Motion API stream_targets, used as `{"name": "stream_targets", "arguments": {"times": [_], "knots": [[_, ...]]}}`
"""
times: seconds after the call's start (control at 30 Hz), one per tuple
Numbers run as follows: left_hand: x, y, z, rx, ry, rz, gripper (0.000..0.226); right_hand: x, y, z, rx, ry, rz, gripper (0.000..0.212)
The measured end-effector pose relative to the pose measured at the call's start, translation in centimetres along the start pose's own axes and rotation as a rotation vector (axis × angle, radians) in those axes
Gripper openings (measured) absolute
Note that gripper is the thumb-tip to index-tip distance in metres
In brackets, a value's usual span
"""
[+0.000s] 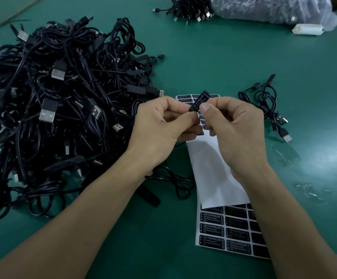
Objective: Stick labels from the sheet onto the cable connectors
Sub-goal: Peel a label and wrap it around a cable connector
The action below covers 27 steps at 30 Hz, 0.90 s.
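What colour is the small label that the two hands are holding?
The label is black with white lettering; the head view shows it.

Left of the white paper label sheet (210, 162), large tangled heap of black USB cables (63, 97); right of it, small black cable bundle (268, 103); behind it, clear plastic bag (274, 9).

I saw a green bench (214, 63) carrying everything. A big tangled heap of black cables (63, 107) covered its left side, USB plugs poking out. Near the middle lay a label sheet (214, 168), mostly bare white backing, its near end overlapping a second label sheet (224, 232) full of black labels. A small cable bundle (268, 103) lay to the right, well apart from the heap. At the far edge sat another cable bunch (189, 9) just beside a clear plastic bag (268, 9), with a white packet (307, 29) near it.
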<state>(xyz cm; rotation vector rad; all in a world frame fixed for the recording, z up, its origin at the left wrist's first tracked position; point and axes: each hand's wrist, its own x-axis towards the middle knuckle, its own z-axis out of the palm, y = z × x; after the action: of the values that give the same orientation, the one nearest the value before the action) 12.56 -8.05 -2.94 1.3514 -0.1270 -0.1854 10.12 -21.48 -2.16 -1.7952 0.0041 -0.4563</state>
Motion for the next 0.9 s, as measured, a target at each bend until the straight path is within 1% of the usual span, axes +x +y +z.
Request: {"name": "stream_targets", "arguments": {"times": [0.57,0.9], "knots": [[-0.14,0.1,-0.09,0.002,0.002,0.0,0.006,-0.11,-0.18,-0.09,0.005,-0.023,0.001,0.02],[-0.14,-0.02,-0.06,-0.004,0.002,-0.01,0.007,-0.15,-0.08,0.02,0.011,-0.008,0.01,0.016]]}}
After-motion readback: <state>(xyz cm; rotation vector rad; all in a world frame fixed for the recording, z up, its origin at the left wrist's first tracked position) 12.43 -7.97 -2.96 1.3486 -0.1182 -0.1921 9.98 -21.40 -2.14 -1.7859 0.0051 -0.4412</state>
